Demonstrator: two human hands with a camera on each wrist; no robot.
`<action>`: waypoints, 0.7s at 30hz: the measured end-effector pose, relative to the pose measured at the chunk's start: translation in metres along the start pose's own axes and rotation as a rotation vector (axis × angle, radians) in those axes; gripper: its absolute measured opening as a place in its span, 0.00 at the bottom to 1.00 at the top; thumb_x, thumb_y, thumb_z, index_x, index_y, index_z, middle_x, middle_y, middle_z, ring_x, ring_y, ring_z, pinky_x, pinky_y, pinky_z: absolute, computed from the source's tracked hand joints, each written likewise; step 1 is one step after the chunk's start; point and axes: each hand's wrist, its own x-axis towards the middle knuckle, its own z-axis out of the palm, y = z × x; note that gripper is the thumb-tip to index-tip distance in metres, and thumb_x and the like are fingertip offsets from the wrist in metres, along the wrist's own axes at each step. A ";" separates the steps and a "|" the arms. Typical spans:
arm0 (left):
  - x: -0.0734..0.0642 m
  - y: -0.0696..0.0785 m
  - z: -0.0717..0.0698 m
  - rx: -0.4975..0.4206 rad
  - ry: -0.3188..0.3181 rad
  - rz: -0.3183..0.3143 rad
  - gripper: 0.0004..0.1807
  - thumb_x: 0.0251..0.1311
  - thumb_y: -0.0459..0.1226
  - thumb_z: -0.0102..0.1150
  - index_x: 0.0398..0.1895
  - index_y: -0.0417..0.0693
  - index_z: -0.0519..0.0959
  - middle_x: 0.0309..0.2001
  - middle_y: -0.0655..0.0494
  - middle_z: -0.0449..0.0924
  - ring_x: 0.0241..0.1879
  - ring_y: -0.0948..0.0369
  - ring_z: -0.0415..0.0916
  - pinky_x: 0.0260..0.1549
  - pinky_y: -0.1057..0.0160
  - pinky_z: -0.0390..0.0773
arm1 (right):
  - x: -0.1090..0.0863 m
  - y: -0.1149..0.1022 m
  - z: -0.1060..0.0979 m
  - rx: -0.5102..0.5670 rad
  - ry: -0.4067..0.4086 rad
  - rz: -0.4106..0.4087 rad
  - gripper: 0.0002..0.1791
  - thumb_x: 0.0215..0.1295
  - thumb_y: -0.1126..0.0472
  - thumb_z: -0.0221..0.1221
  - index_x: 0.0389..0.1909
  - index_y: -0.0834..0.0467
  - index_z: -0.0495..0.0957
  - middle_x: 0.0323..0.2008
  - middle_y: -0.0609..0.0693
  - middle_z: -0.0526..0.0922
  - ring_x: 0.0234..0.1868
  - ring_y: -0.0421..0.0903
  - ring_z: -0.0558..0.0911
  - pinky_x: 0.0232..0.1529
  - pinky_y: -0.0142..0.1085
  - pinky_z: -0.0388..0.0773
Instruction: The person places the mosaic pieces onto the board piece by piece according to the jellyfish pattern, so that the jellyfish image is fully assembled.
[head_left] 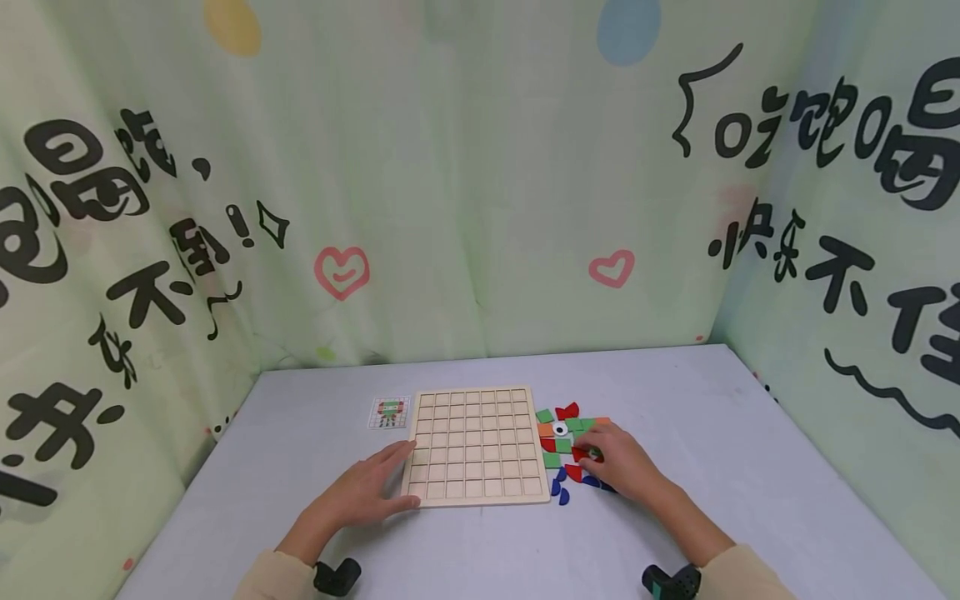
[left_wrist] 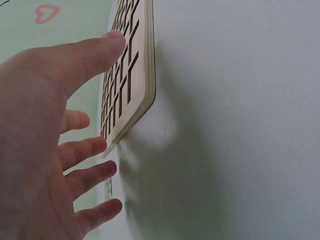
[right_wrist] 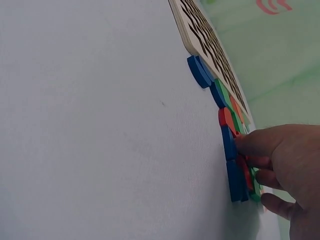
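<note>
A light wooden grid board (head_left: 474,446) lies flat with bare square cells. My left hand (head_left: 375,483) is at its left edge, fingers extended along the side and thumb by the near left corner. In the left wrist view the thumb (left_wrist: 100,52) overlaps the board's grid (left_wrist: 131,75). Right of the board, my right hand (head_left: 618,458) reaches into a cluster of coloured pieces, its thumb and fingers bent down among them. Its thumb (right_wrist: 255,142) meets the red and blue pieces (right_wrist: 229,142); I cannot tell whether it pinches one.
A small picture card (head_left: 389,412) with a red and green figure lies left of the board's far corner. Several blue rounded pieces (head_left: 564,497) lie by its near right corner, and a white round piece with a dark centre (head_left: 560,429) sits in the cluster. Curtains surround the white table (head_left: 480,558).
</note>
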 end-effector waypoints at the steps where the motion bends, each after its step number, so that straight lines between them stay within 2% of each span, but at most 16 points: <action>1: 0.000 0.000 0.000 0.001 0.002 -0.005 0.48 0.54 0.57 0.64 0.74 0.49 0.58 0.72 0.47 0.62 0.68 0.45 0.65 0.64 0.44 0.69 | 0.000 0.000 0.000 0.000 0.001 0.002 0.15 0.54 0.60 0.69 0.44 0.56 0.85 0.41 0.51 0.82 0.49 0.49 0.78 0.49 0.45 0.84; 12: 0.004 -0.002 0.005 0.019 0.025 -0.055 0.48 0.51 0.57 0.67 0.72 0.49 0.61 0.71 0.47 0.62 0.68 0.46 0.64 0.65 0.44 0.68 | 0.002 0.000 0.002 -0.002 0.015 0.010 0.14 0.52 0.59 0.70 0.41 0.56 0.86 0.38 0.50 0.82 0.47 0.48 0.78 0.48 0.45 0.84; 21: 0.007 -0.003 0.007 0.006 0.006 -0.090 0.48 0.50 0.59 0.67 0.71 0.48 0.63 0.72 0.46 0.62 0.70 0.46 0.62 0.67 0.37 0.60 | 0.002 0.001 0.003 0.011 0.032 0.013 0.13 0.51 0.59 0.71 0.39 0.55 0.85 0.37 0.49 0.81 0.46 0.46 0.77 0.49 0.44 0.83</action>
